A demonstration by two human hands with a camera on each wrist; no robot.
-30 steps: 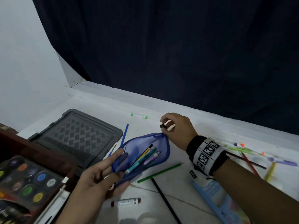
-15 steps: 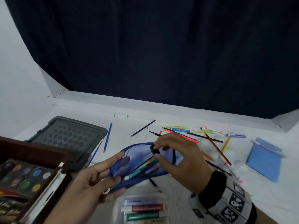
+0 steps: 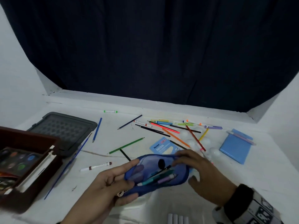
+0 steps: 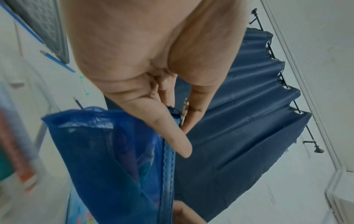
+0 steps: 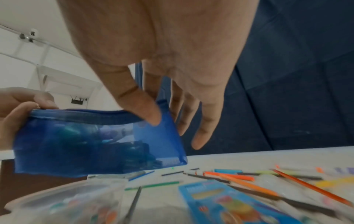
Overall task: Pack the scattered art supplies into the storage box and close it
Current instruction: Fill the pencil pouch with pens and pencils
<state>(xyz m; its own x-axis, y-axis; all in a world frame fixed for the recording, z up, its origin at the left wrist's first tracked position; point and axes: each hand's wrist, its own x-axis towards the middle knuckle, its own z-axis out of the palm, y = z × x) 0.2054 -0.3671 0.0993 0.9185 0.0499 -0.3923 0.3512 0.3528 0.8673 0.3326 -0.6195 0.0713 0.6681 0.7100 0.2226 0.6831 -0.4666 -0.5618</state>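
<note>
Left hand (image 3: 111,181) grips the blue pouch (image 3: 155,173) above the table (image 3: 226,183), right hand (image 3: 203,173) pinching its far end. Some pens inside; pencils (image 3: 176,136) lie scattered, box (image 3: 30,160) open. Plenty left, I'd say.

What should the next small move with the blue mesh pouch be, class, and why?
Probably zip it shut. The left hand grips one end of the blue mesh pouch by the zipper pull, the right hand pinches the other end, its mouth gapes, and pens already lie inside. Closed, it could go into the brown storage box.
</note>
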